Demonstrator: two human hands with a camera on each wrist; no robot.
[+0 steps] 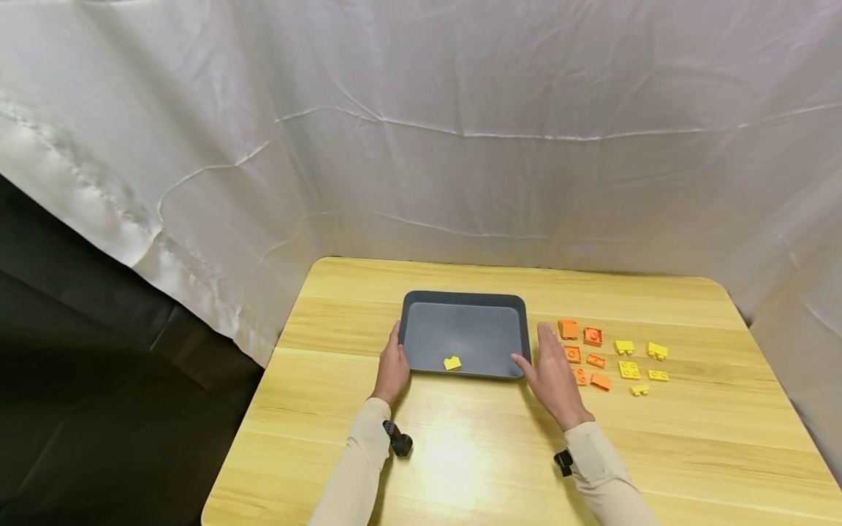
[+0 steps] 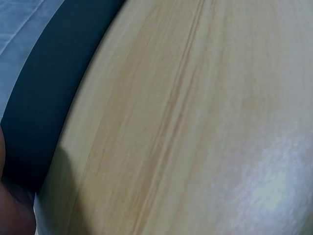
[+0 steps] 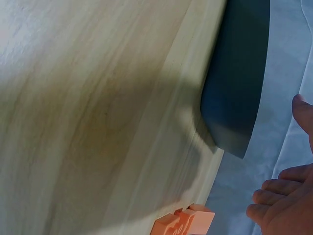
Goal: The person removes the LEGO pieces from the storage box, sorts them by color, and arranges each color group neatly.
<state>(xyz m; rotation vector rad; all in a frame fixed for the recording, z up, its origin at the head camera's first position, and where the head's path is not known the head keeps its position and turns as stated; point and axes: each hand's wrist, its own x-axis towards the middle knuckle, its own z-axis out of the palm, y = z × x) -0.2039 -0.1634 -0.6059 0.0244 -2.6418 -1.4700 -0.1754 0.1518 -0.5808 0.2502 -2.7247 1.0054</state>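
Note:
A shallow dark grey tray (image 1: 460, 298) lies on the wooden table in the head view, with one yellow toy brick (image 1: 452, 363) near its front wall. My left hand (image 1: 392, 371) rests along the tray's left side by the front corner, fingers pointing away from me. In the left wrist view, only part of that hand (image 2: 14, 213) shows beside the tray wall (image 2: 58, 73). At the other end, my right hand (image 1: 555, 376) has its fingers extended outside the tray, and its thumb overlaps the right rim. The right wrist view shows this hand (image 3: 288, 200) with thumb spread, holding nothing.
Several orange bricks (image 1: 593, 336) lie just right of my right hand, some partly hidden by it. Further right are several yellow bricks (image 1: 628, 370). Pale curtains (image 1: 493, 183) hang behind the wooden table (image 1: 710, 438), and dark cloth (image 1: 99, 380) hangs at left.

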